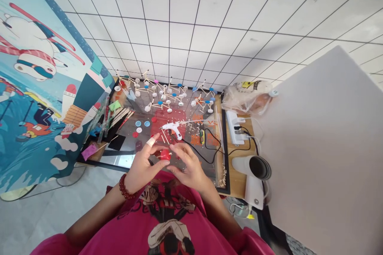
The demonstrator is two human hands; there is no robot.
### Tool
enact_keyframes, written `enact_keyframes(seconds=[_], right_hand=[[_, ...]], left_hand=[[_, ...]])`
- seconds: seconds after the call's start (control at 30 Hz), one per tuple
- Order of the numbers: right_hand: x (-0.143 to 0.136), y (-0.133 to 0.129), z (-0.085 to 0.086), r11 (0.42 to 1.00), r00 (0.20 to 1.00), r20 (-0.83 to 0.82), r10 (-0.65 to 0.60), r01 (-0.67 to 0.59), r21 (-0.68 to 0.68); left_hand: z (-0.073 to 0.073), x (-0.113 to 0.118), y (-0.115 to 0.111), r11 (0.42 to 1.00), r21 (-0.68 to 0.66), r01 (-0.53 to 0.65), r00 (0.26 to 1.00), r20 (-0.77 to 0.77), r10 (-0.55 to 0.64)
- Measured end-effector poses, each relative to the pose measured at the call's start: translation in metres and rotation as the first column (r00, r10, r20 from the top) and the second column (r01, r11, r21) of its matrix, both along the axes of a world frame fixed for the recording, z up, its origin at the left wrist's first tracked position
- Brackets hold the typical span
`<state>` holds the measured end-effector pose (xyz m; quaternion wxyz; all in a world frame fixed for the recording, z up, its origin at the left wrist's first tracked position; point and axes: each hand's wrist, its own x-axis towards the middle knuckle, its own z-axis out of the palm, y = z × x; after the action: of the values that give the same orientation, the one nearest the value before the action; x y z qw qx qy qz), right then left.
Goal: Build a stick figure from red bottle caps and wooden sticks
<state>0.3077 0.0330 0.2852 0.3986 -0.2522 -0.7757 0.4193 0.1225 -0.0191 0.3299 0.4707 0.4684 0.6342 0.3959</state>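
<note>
Close in front of my body, my left hand (145, 163) grips a red bottle cap (165, 154) between thumb and fingers. A short pale stick end pokes out of the cap's right side. The left index finger, wrapped in a bandage, stretches away from the cap. My right hand (189, 164) is just right of the cap, thumb and fingers apart; whether a fingertip touches it, I cannot tell. Beyond the hands, a white hot glue gun (172, 130) lies on the glass-topped table. Two thin sticks (164, 136) lie beside it. Blue caps (143, 124) and a white cap (139, 130) sit further left.
Several small stick-and-cap models (175, 95) stand along the wall side. Sticks and black strips (121, 117) lie at left. A black cord (206, 161) runs to a power strip (236, 127). Stacked paper cups (251, 166) and a plastic bag (248, 97) are at right, beside a large white panel (326, 147).
</note>
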Motion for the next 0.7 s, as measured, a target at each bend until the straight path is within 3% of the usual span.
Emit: enact_keyframes(seconds=[0.07,0.17,0.3,0.4,0.47,0.6,0.7], right_hand=[[-0.005,0.000,0.002,0.997,1.000,0.000,0.016,-0.016,0.076],[-0.013,-0.004,0.002,0.997,0.994,-0.087,-0.065,0.069,0.038],[-0.024,-0.013,0.001,0.941,0.926,-0.174,-0.336,0.325,-0.088],[-0.031,-0.018,-0.001,0.910,0.891,-0.185,-0.416,0.409,-0.075],[-0.035,-0.019,-0.002,0.902,0.887,-0.173,-0.428,0.431,-0.023],[-0.033,-0.019,-0.001,0.914,0.915,-0.127,-0.382,0.395,0.092],[-0.023,-0.016,0.000,0.948,0.947,-0.071,-0.312,0.315,0.039]], left_hand=[[0.007,0.000,-0.003,0.998,0.003,0.057,0.993,-0.108,-0.056],[0.009,0.004,-0.007,0.997,0.035,0.070,0.996,-0.064,-0.067],[-0.001,0.011,-0.012,0.992,0.102,-0.081,0.967,0.250,0.053],[-0.010,0.017,-0.012,0.992,0.061,-0.109,0.869,0.490,0.065],[-0.013,0.020,-0.011,0.995,0.018,-0.096,0.827,0.558,0.070],[-0.007,0.022,-0.008,0.988,0.019,-0.155,0.867,0.482,0.127],[0.001,0.014,-0.007,0.990,0.107,-0.094,0.971,0.228,0.068]])
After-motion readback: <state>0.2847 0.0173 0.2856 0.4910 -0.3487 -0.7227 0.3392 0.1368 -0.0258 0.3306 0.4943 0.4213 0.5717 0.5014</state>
